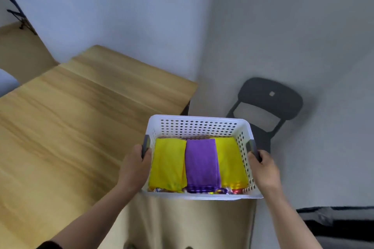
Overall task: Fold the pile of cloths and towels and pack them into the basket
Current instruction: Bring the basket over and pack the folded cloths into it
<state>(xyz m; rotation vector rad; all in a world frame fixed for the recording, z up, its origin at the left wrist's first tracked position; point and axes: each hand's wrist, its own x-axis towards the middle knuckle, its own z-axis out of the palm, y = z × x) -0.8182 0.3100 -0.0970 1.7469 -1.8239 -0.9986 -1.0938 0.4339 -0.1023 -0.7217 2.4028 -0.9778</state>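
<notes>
– How are the arms set?

– Both bare forearms reach forward from the bottom of the view, elbows apart. The left hand [134, 166] and the right hand [265, 170] sit at about the same height, one on each short side of a white perforated plastic basket [198, 125].

– What are the hands doing?

– Each is wrapped around something. The left hand's fingers curl around the grey handle [146, 145] on the basket's left rim, with the thumb on the inner side. The right hand grips the matching grey handle [254, 149] on the right rim in the same way.

– So where is the basket?

– Directly between the two hands, held level. It is just beyond the right edge of the light wooden surface [70, 127], and I cannot tell whether anything supports it from below.

– And the cloths?

– They lie folded in the basket, side by side. A yellow folded cloth [169, 164] is nearest the left hand, a purple folded towel [202, 164] is in the middle, and a second yellow folded cloth [230, 161] is nearest the right hand. The three touch along their long edges. Some small colourful bits show under their near ends, too blurred to identify.

– Anything behind?

– A black folding chair [265, 105] stands against the white wall beyond the basket.
</notes>
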